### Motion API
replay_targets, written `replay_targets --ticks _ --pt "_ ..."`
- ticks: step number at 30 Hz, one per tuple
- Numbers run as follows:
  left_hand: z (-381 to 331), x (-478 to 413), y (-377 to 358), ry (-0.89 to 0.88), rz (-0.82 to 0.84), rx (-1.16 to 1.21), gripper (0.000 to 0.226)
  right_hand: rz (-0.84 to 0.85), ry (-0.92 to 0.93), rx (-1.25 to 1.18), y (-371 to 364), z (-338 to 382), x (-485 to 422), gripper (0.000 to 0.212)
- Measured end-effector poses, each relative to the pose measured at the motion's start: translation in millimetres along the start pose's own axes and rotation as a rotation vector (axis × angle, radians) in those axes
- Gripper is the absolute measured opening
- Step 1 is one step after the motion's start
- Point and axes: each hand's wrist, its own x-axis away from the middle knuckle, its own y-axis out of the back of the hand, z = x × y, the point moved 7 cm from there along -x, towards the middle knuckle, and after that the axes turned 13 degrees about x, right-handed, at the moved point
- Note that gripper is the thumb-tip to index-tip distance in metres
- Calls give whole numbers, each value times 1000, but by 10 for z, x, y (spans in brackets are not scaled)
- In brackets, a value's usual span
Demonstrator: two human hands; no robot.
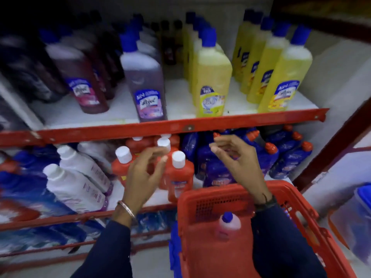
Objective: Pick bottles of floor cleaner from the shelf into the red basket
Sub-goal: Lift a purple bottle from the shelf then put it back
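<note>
While both grips are hanging apart and empty, the left hand (143, 173) and right hand (236, 157) are hovering before the bottles (179, 173), the red basket (285, 197) waiting below.

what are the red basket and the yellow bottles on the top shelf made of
Red basket: looks like moulded plastic with a matte finish; its wall has a grid of small moulded holes and a thick rounded rim.
Yellow bottles: likely translucent plastic, slightly glossy; the liquid level shows through below the blue caps, and printed labels sit on the fronts.
</note>
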Motion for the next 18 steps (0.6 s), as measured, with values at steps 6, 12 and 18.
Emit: replay_targets --ticks 6,12,18 --pt "100 -440 681 -70 -223 -139 24 -8 131 -157 -625 757 -658 50" --pt "630 -674 775 26 9 -599 59 40 14 -50 -1297 639 -1195 86" --pt "842 -722 799 -26 113 -764 68 148 -99 -346 -1508 478 -1506 50"
